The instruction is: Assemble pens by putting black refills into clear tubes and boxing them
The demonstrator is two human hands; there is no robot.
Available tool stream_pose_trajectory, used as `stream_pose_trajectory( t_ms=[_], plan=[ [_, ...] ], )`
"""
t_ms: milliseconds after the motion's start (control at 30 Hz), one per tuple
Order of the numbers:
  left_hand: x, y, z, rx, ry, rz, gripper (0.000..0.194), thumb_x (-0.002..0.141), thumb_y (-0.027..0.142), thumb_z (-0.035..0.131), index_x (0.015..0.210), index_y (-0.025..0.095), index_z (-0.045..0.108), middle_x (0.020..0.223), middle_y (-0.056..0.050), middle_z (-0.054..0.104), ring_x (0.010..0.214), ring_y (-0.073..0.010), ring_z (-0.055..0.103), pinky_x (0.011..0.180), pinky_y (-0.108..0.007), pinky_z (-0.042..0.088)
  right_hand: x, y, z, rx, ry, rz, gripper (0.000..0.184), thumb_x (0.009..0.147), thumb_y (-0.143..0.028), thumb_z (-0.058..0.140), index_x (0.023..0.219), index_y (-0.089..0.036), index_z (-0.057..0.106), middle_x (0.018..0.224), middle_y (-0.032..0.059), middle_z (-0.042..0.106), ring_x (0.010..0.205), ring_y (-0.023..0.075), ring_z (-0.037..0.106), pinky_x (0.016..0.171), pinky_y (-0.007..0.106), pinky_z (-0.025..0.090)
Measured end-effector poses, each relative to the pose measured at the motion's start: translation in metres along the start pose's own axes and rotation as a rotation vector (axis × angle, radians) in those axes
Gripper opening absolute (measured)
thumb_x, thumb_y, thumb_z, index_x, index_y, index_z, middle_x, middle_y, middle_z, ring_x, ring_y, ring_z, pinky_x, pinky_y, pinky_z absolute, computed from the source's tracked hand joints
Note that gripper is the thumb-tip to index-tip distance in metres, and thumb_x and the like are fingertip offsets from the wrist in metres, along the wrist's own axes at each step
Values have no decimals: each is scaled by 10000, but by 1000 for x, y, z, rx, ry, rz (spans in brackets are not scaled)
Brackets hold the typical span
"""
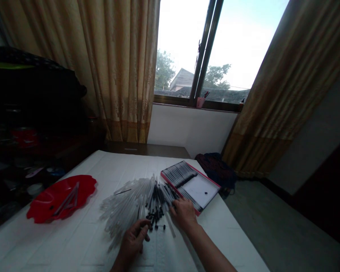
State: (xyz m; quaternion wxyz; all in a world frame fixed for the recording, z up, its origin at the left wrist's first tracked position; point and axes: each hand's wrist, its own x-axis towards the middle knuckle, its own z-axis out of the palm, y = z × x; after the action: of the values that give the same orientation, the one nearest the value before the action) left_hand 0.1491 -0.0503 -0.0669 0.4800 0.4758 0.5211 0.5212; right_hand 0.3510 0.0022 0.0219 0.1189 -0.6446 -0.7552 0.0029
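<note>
The left hand [133, 241] is curling at the near edge of a heap of clear plastic pen barrels [121, 211], its fingertips [144, 227] drawn together just beside a cluster of black-tipped pen refills [155, 206]; whether they are pinching one, I cannot tell. The right hand [184, 213] is resting on the heap's right side, fingers lightly spread, its grip hidden. Just beyond the heap, a pink-rimmed box [206, 180] is holding packed rows of pens, while a scalloped red plate [42, 204] is lying left of the heap.
</note>
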Motion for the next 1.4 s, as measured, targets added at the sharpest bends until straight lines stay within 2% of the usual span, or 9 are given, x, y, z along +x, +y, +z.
stream_pose_trajectory(
  t_ms=[233,367,467,600,767,867,1067,1200,1400],
  plan=[
    [0,4,1,1,7,-2,492,619,622,671,842,186,713,515,15,615,317,-75,436,296,-176,346,-20,13,2,107,69,84,225,868,-230,501,830,-200,721,846,59,732,857,214,646,732,280,418],
    [-2,7,3,8,26,7,452,639,596,672,835,191,715,497,32,606,300,-64,414,305,-175,342,-51,15,19,292,160,84,214,877,-234,502,887,-194,712,874,62,727,862,199,652,774,267,453],
    [-3,9,4,11,58,18,464,646,583,677,905,199,707,582,11,663,346,-83,478,313,-177,355,-74,9,38,474,227,7,182,863,-231,520,854,-194,697,839,62,712,817,200,648,746,272,471],
    [-2,13,4,-25,31,-35,581,584,631,694,969,197,682,779,-53,738,478,-145,608,309,-190,385,-90,3,56,490,230,-102,101,834,-198,570,835,-214,670,798,39,691,778,196,637,712,274,462],
    [0,20,2,-40,2,-71,581,538,682,690,837,183,682,524,5,663,349,-109,524,293,-181,356,-88,2,66,437,188,-226,85,804,-174,623,857,-232,655,805,15,684,793,195,624,716,278,434],
    [-2,23,1,-44,-18,-68,566,567,690,670,808,178,669,457,29,614,300,-84,467,294,-176,349,-88,0,62,432,196,-241,156,763,-113,640,857,-236,658,806,9,684,802,198,614,719,282,416],
    [-3,23,-2,-136,10,-85,569,630,735,586,780,186,580,729,-41,700,456,-128,604,299,-178,388,-80,3,36,472,158,-239,155,802,-146,610,922,-223,672,855,26,695,851,192,604,775,287,405],
    [-3,22,-2,-186,7,-79,537,637,714,603,751,192,554,613,5,646,404,-115,566,274,-168,354,-57,1,17,387,115,-187,191,875,-166,521,910,-232,697,869,36,695,875,193,592,791,283,400],
    [-9,27,1,-184,12,-58,463,692,650,614,750,193,560,531,60,574,341,-69,477,301,-160,349,-27,-31,4,98,-9,-118,189,870,-270,547,819,-226,724,864,48,689,874,201,604,741,263,396]
  ],
)
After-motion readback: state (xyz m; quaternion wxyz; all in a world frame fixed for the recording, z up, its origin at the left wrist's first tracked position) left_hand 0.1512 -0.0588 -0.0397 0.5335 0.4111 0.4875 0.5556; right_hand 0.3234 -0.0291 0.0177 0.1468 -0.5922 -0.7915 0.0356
